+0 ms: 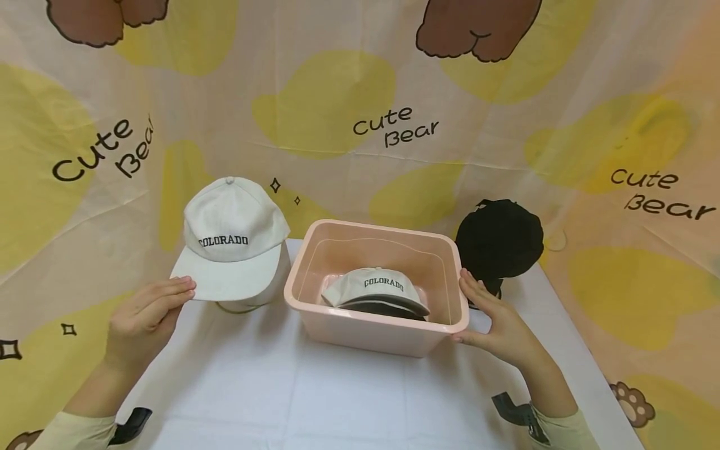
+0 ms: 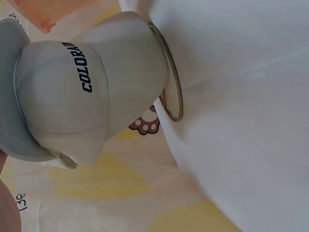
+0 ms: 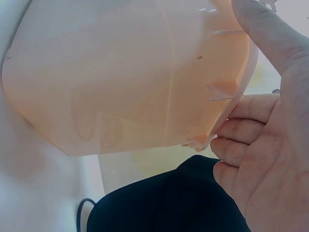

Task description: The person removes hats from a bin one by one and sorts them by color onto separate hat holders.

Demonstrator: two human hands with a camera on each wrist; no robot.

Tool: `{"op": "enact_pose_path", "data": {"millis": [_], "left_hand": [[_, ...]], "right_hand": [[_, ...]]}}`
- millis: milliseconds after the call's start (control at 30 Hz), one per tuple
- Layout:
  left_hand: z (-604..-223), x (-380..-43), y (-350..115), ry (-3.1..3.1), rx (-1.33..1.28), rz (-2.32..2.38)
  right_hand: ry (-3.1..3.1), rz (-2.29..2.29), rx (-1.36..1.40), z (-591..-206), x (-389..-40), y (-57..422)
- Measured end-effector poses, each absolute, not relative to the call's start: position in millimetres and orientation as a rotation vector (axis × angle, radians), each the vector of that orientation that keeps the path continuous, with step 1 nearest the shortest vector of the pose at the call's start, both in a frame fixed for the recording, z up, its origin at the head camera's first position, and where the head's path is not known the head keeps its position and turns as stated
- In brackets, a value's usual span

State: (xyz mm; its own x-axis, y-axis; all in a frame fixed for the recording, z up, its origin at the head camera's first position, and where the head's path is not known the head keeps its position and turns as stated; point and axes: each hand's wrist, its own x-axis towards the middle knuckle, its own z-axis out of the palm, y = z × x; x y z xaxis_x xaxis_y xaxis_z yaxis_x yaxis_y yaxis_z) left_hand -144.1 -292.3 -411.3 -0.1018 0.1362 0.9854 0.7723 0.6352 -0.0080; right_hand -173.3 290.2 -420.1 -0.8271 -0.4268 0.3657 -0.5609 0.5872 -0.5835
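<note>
My left hand (image 1: 149,312) pinches the brim edge of a white cap (image 1: 236,215) with dark COLORADO lettering. Below it, in the left wrist view, sits a second pale cap (image 2: 63,92) with the same lettering, a brass-coloured ring (image 2: 175,82) at its base. A pink plastic bin (image 1: 377,336) stands mid-table, and inside lies a white COLORADO cap (image 1: 374,281) with dark brims showing at its front. My right hand (image 1: 500,325) rests on the bin's right front corner, fingers along the side rim and thumb at the front.
Behind the bin's right side stands a black cap (image 1: 497,240), close to my right fingers. A white cloth covers the table (image 1: 337,400), whose right edge runs down past my right forearm. A bear-print curtain (image 1: 315,94) hangs behind.
</note>
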Motion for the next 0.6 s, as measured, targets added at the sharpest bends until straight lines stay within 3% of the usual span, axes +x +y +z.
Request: {"op": "enact_pose_path", "data": {"millis": [600], "left_hand": [[-432.1, -132.8, -305.3, -1.8, -0.812, -0.558]], "right_hand": [[-2.623, 1.054, 0.827, -420.5, -172.6, 289.6]]}}
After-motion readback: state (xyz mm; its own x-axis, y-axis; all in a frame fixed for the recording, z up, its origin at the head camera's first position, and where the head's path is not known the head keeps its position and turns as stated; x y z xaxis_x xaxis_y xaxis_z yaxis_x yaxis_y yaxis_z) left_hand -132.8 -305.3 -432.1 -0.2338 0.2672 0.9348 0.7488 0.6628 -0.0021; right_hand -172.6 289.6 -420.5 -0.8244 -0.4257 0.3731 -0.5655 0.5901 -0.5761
